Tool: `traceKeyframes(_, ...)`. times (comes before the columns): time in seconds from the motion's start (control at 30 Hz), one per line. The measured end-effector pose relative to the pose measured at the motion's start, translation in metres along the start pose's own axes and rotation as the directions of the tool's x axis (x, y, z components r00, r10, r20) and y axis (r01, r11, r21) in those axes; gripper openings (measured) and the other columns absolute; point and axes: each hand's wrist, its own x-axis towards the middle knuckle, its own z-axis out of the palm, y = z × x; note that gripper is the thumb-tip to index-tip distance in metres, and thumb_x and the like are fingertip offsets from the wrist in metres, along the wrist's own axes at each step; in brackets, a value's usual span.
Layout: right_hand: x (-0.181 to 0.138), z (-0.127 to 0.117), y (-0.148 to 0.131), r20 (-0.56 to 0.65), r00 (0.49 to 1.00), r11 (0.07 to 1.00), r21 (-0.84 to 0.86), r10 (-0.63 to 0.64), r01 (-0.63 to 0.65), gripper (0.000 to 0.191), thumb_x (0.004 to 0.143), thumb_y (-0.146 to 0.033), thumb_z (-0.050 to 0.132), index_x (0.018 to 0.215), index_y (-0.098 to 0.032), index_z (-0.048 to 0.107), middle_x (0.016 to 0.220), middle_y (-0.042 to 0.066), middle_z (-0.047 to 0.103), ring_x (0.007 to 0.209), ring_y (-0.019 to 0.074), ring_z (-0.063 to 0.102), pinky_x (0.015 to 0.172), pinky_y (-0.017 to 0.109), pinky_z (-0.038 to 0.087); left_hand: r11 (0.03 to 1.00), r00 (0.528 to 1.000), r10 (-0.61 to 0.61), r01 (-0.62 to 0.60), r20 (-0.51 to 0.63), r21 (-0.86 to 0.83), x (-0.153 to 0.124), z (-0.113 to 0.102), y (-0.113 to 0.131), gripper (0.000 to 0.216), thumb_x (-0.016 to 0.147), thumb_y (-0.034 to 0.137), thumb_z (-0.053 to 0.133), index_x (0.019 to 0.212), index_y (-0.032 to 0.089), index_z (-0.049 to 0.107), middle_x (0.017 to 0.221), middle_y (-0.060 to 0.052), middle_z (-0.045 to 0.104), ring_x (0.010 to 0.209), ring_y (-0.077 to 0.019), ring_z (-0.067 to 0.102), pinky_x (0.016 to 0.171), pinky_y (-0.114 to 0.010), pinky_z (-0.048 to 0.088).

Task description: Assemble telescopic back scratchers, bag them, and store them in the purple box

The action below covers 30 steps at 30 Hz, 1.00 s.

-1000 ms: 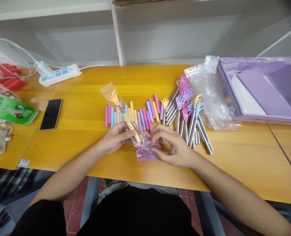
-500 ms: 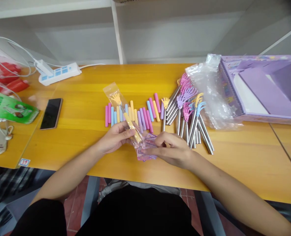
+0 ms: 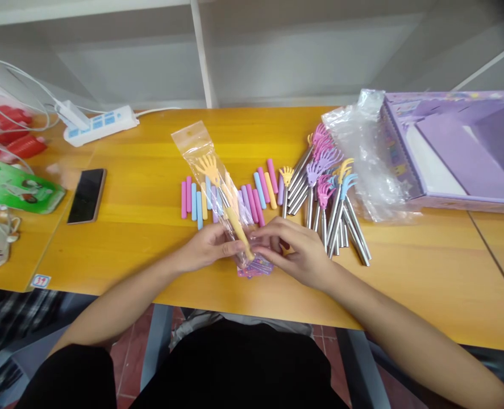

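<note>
A yellow back scratcher with a hand-shaped head, a metal shaft and a matte sleeve (image 3: pixel 237 226) lies slantwise inside a clear, thin plastic bag (image 3: pixel 187 139). Taking the row of pastel pink, blue, yellow and purple tubes (image 3: pixel 259 207) as landmark, its pronged head crosses over the row's left half, and its handle end comes out on the person's side of the row. The left hand (image 3: pixel 211 245) pinches bag and sleeve, thumb on top. The right hand (image 3: pixel 298 250) has its fingers curled close to the bag's side; I cannot tell whether they pinch the film. Below them, also nearer the person than the row, lie pink-and-purple printed cards (image 3: pixel 255 268).

It should be light, stiff along the shaft, with a slightly soft, grippy sleeve. The film looks slippery and limp; the thin prongs probably bend easily. Best hold: the sleeve, through the bag.
</note>
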Motion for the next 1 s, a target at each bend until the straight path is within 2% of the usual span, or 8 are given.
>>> traceKeyframes(0.1, -0.001, 0.001, 0.0, -0.016, 0.999, 0.999, -0.007, 0.035, -0.035, 0.031, 0.1, -0.022, 0.077, 0.13, -0.026, 0.069, 0.085, -0.003, 0.061, 0.063, 0.0097, 0.054, 0.063, 0.027, 0.052, 1.0, 1.0, 0.004, -0.003, -0.004, 0.015, 0.0, 0.002, 0.0, 0.045, 0.085, 0.048, 0.09, 0.113, 0.017, 0.073, 0.097, -0.006, 0.078, 0.086, -0.0185, 0.074, 0.081, -0.033, 0.063)
traceKeyframes(0.23, -0.001, 0.002, 0.0, -0.029, 0.997, 0.997, -0.006, 0.072, -0.073, 0.031, 0.1, -0.022, 0.077, 0.13, -0.027, 0.07, 0.083, -0.003, 0.06, 0.064, 0.0111, 0.056, 0.064, 0.029, 0.051, 0.999, 0.999, -0.041, 0.041, 0.0, -0.012, -0.001, 0.004, -0.001, 0.033, 0.088, 0.039, 0.088, 0.105, 0.016, 0.071, 0.09, -0.003, 0.076, 0.077, -0.0146, 0.071, 0.077, -0.031, 0.063)
traceKeyframes(0.4, -0.002, 0.002, 0.002, -0.073, 0.981, 0.98, 0.1, 0.178, -0.17, 0.029, 0.099, -0.029, 0.078, 0.125, -0.026, 0.065, 0.094, 0.0, 0.062, 0.063, 0.0109, 0.058, 0.064, 0.031, 0.053, 0.996, 1.0, -0.026, 0.026, -0.003, -0.08, -0.001, 0.005, 0.0, 0.031, 0.091, 0.035, 0.086, 0.109, 0.016, 0.07, 0.093, -0.004, 0.077, 0.08, -0.0156, 0.073, 0.073, -0.029, 0.063)
traceKeyframes(0.47, -0.002, 0.0, 0.004, -0.016, 0.966, 0.954, 0.162, 0.258, -0.252, 0.025, 0.1, -0.033, 0.077, 0.119, -0.025, 0.064, 0.095, 0.0, 0.062, 0.065, 0.0111, 0.058, 0.06, 0.029, 0.051, 0.997, 1.0, -0.015, 0.015, -0.008, -0.07, 0.0, 0.005, 0.001, 0.03, 0.092, 0.035, 0.085, 0.11, 0.015, 0.071, 0.093, -0.005, 0.077, 0.08, -0.0154, 0.073, 0.073, -0.028, 0.063)
traceKeyframes(0.53, -0.001, -0.001, 0.004, 0.061, 0.954, 0.942, 0.151, 0.295, -0.301, 0.018, 0.101, -0.036, 0.076, 0.105, -0.023, 0.065, 0.089, 0.0, 0.061, 0.068, 0.012, 0.058, 0.058, 0.027, 0.047, 0.998, 1.0, -0.005, 0.005, -0.004, -0.058, 0.0, 0.005, 0.001, 0.029, 0.093, 0.036, 0.084, 0.11, 0.015, 0.071, 0.093, -0.005, 0.077, 0.08, -0.0149, 0.073, 0.073, -0.027, 0.063)
traceKeyframes(0.63, 0.001, -0.002, 0.004, 0.118, 0.955, 0.954, 0.094, 0.273, -0.285, 0.026, 0.104, -0.037, 0.071, 0.086, -0.021, 0.061, 0.08, -0.001, 0.058, 0.067, 0.0111, 0.053, 0.058, 0.027, 0.04, 0.998, 1.0, 0.002, -0.002, 0.0, -0.055, 0.0, 0.004, 0.001, 0.031, 0.094, 0.036, 0.083, 0.114, 0.016, 0.071, 0.096, -0.005, 0.077, 0.082, -0.0149, 0.073, 0.075, -0.028, 0.063)
traceKeyframes(0.8, 0.002, 0.0, 0.002, 0.115, 0.963, 0.964, 0.082, 0.244, -0.254, 0.033, 0.106, -0.036, 0.067, 0.079, -0.021, 0.055, 0.073, -0.004, 0.051, 0.063, 0.01, 0.046, 0.058, 0.027, 0.035, 1.0, 1.0, 0.025, -0.025, -0.006, -0.003, 0.0, 0.005, -0.002, 0.039, 0.09, 0.036, 0.087, 0.119, 0.017, 0.07, 0.109, -0.007, 0.077, 0.093, -0.0171, 0.073, 0.085, -0.032, 0.062)
traceKeyframes(1.0, 0.001, 0.0, 0.003, 0.2, 0.94, 0.951, 0.086, 0.276, -0.297, 0.039, 0.109, -0.039, 0.061, 0.076, -0.02, 0.053, 0.073, -0.004, 0.05, 0.064, 0.01, 0.045, 0.06, 0.026, 0.035, 0.996, 0.999, -0.006, 0.01, -0.039, 0.094, -0.001, 0.005, -0.01, 0.039, 0.091, 0.042, 0.085, 0.117, 0.016, 0.07, 0.105, -0.007, 0.077, 0.093, -0.0187, 0.074, 0.085, -0.033, 0.062)
